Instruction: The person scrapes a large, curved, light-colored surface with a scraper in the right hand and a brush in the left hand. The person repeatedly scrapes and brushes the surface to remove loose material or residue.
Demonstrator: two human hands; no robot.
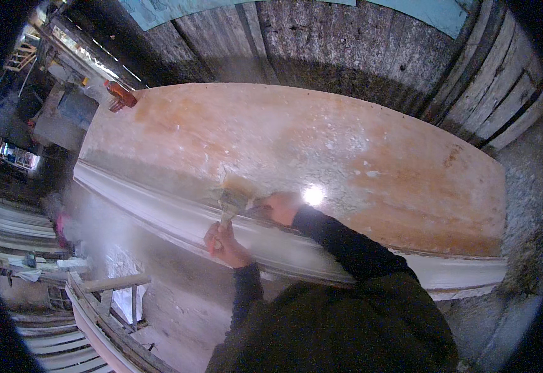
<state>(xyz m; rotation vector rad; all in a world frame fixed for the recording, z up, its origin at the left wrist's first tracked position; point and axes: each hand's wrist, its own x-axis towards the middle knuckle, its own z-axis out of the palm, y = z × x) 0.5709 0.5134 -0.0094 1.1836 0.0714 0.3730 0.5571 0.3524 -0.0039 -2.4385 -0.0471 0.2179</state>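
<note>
My left hand [228,244] is closed round the handle of a wide flat brush [235,198], whose pale bristles point up toward the board. Beside it, my right hand [282,207] rests at the inner edge of a long white moulding [159,202], fingers bent down. Something dark shows under those fingers, too blurred to name. The moulding runs along the near side of a large, dusty wooden board [420,199], brownish with pale powdery patches. A bright round spot of light [313,195] shows right by my right hand.
A reddish-orange object [121,95] lies at the board's far left corner. Weathered wooden planks [340,46] form a wall behind. White slatted pieces [66,351] and a wooden frame [106,311] stand at lower left. Haze, seemingly dust, hangs left of the moulding.
</note>
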